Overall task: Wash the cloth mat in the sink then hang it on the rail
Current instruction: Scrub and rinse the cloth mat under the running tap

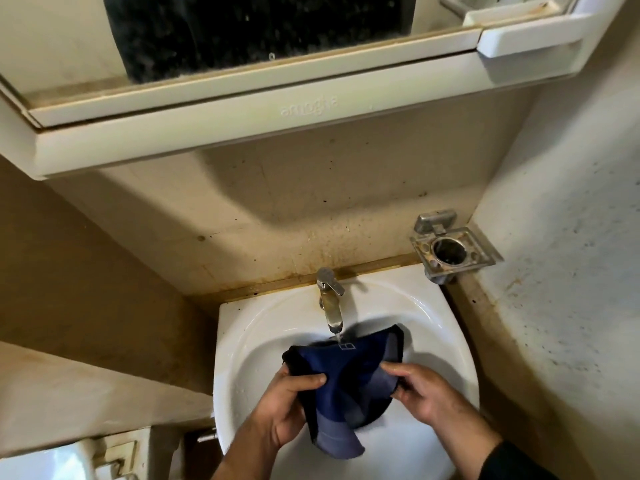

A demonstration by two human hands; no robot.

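A stained beige wall point(277, 209) fills most of the frame, with a white mirror cabinet point(214, 109) mounted high on it and a dusty mirror point(242, 26) set in the cabinet's front. Below stands a white ceramic sink point(446, 327), its back edge against the wall and rust-coloured marks along the seam. The dark blue cloth mat point(349, 379) is bunched up over the basin, its far edge lying just under the spout, where a thin stream of water meets it; a paler blue corner hangs down toward the near rim. 2 bare hands hold the mat from either side. The left hand point(287, 407) has its grip clamped on the mat's left edge, thumb lying across the top of the fabric and fingers curled beneath. The right hand point(426, 393) has its grip clamped on the right edge, pinching the cloth between thumb and fingertips. A metal cup holder point(453, 254) is fixed to the wall just right of the sink's back corner. A chrome tap point(330, 299) rises from the middle of the sink's back ledge, its spout tarnished.
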